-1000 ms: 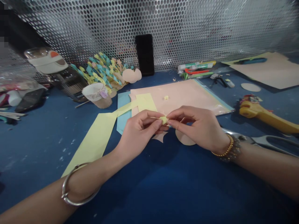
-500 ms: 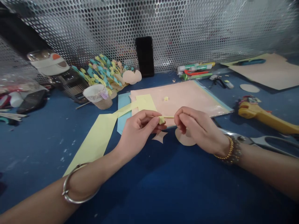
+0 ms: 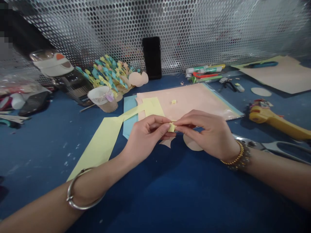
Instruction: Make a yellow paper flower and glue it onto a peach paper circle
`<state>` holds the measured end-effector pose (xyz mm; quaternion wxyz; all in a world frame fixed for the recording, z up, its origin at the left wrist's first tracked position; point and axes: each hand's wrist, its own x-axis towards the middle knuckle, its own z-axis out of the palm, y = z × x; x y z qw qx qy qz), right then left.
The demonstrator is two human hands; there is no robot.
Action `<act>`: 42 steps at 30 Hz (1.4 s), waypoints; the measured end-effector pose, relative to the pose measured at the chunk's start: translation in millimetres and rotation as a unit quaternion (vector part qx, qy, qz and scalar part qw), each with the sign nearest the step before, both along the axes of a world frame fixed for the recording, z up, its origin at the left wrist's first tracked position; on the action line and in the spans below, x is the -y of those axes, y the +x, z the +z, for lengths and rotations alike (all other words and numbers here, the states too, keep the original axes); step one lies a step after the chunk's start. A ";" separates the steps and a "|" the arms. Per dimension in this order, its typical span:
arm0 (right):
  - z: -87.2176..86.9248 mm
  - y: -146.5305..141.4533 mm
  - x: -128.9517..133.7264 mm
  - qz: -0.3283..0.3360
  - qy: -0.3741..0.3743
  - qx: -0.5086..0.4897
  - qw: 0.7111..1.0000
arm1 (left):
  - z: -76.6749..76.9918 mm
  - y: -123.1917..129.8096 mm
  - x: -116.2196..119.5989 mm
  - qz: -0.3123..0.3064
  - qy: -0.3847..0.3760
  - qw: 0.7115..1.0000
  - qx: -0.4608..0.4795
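A small folded yellow paper piece (image 3: 172, 127) is pinched between thumb and fingers of my left hand (image 3: 148, 132). My right hand (image 3: 206, 131) is closed too, its fingertips on the right edge of the same piece. Behind the hands, pink paper sheets in a clear sleeve (image 3: 191, 97) carry a tiny yellow folded piece (image 3: 173, 102) and a yellow paper (image 3: 154, 106). Under my fingers lie a pink star-shaped scrap (image 3: 167, 142) and a round pale cutout (image 3: 192, 143), both partly hidden.
Scissors (image 3: 269, 146) and a yellow-handled tool (image 3: 279, 124) lie at the right. A long yellow strip (image 3: 97, 145), a paper cup (image 3: 103, 100), twisted paper stems (image 3: 109, 72) and a dark bottle (image 3: 70, 84) are at the left. A phone (image 3: 152, 58) stands behind.
My right hand has moved left from the thin strip it held out, and its fingertips now meet the yellow piece. My left hand has shifted slightly right with the piece.
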<state>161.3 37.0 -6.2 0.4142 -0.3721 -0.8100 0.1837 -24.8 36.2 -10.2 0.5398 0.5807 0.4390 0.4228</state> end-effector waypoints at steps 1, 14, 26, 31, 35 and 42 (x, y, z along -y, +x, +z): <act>0.1 -0.1 0.4 0.000 0.009 0.005 1.000 | 0.2 0.1 0.2 0.000 -0.003 1.000 0.004; -2.6 1.8 2.6 0.003 0.063 0.061 0.996 | 1.3 0.5 2.2 -0.024 -0.023 0.999 0.017; -2.5 2.2 2.5 0.003 0.060 0.069 0.996 | 4.0 0.8 4.7 -0.037 -0.027 0.998 0.032; -3.6 2.5 3.7 0.011 0.059 0.069 0.996 | 4.3 2.0 4.1 -0.040 -0.035 0.998 0.031; -5.1 2.3 3.3 0.014 0.060 0.076 0.995 | 6.2 2.1 3.7 -0.048 -0.041 0.998 0.021; -7.2 -0.2 1.9 -0.012 0.105 0.062 0.992 | 2.8 -2.0 3.4 -0.058 -0.047 0.995 0.063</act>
